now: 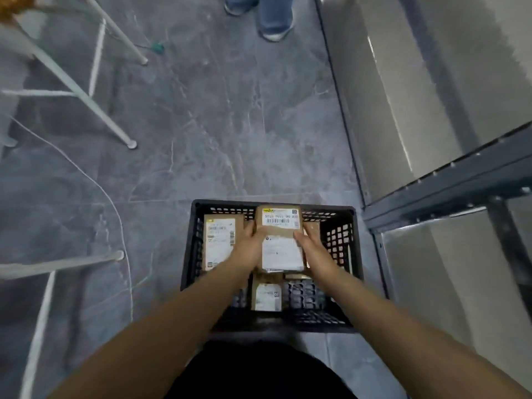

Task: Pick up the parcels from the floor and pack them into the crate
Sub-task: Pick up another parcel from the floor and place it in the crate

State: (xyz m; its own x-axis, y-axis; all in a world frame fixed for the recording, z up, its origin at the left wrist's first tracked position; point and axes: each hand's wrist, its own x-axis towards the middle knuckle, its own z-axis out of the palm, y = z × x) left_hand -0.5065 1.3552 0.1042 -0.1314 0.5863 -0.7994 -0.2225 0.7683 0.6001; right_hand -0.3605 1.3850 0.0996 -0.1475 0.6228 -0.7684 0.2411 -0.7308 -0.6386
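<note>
Both hands reach into the black crate (224, 203), which stands on the grey floor (216, 125). The left hand (248, 249) and right hand (312, 250) grip opposite long edges of a brown labelled parcel (280, 240) over the crate's middle; the blur hides whether it rests on anything. A second parcel (219, 243) lies flat at the crate's left, a small parcel (267, 296) nearer the body

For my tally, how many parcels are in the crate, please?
4 parcels: one left, one held centrally, a small near one, one behind the right hand; more may be hidden.
</note>
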